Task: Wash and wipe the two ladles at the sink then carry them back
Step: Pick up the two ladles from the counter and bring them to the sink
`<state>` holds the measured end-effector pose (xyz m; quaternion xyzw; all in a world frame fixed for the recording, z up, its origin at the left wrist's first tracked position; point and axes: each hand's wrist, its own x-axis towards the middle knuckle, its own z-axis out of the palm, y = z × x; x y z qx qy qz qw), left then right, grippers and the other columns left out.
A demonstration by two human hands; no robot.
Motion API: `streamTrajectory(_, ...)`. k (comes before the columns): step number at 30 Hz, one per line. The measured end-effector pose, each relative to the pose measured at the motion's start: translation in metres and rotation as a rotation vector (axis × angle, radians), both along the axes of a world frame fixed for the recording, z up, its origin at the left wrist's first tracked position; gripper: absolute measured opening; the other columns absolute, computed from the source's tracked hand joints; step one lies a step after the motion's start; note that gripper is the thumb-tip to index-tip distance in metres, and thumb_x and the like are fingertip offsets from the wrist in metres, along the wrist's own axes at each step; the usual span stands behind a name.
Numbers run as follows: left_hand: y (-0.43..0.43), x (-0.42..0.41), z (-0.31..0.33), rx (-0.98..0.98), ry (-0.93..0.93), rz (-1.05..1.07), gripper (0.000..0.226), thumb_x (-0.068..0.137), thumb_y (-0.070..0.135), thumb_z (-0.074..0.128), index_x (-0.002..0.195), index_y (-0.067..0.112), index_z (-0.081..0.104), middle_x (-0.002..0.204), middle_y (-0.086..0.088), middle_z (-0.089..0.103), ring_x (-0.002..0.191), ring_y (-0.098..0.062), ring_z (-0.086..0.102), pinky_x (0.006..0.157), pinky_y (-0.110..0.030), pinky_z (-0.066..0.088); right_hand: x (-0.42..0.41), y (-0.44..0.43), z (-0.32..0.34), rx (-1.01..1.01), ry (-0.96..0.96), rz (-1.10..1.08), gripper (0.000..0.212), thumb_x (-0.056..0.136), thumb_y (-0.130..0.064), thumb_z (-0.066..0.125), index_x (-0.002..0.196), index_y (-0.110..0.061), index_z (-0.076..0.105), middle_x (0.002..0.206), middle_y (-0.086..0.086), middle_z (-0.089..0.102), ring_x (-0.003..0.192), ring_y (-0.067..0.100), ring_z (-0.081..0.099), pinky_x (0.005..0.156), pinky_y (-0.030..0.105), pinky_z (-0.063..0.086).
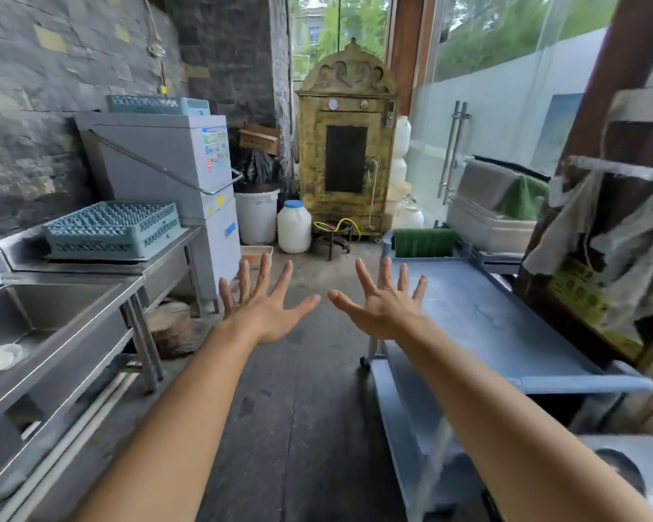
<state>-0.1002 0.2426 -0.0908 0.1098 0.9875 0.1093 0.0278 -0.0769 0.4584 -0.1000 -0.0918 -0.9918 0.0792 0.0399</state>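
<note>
My left hand [262, 301] and my right hand [383, 301] are stretched out in front of me over the floor, backs up, fingers spread wide, holding nothing. The steel sink [53, 318] runs along the left side, with a white bowl [1, 356] lying in its basin. No ladle shows anywhere in this view.
A blue dish rack [112, 229] sits on the steel counter beside a grey dishwasher [174, 163]. To the right stands a steel trolley [506, 325] with a green cloth [423, 243] at its far end. A yellow cabinet [345, 145], white bucket [257, 216] and jug [294, 227] stand ahead.
</note>
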Motion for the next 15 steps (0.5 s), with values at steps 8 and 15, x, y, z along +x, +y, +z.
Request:
streamTrajectory(8, 0.135, 0.045, -0.014, -0.014, -0.024, -0.297, 0.096, 0.068, 0.097, 0.007, 0.146, 0.05, -0.024, 0.15, 0.01, -0.046, 0.136, -0.025, -0.046, 0.111, -0.064, -0.02, 0.107, 0.126, -0.024, -0.036, -0.01, -0.302, 0.102, 0.075, -0.099, 0.01, 0.16, -0.048, -0.007, 0.172, 0.008, -0.018, 0.157, 0.039, -0.018, 0.118, 0.066, -0.021)
streamTrajectory(15, 0.256, 0.106, -0.036, -0.04, -0.05, -0.484, 0.095, 0.07, 0.096, 0.01, 0.147, 0.05, -0.022, 0.152, 0.007, -0.044, 0.138, -0.026, -0.043, 0.112, -0.064, -0.019, 0.205, 0.219, -0.047, -0.029, -0.065, -0.484, 0.101, 0.075, -0.098, 0.006, 0.16, -0.047, -0.013, 0.172, 0.008, -0.018, 0.157, 0.039, -0.018, 0.119, 0.067, -0.015)
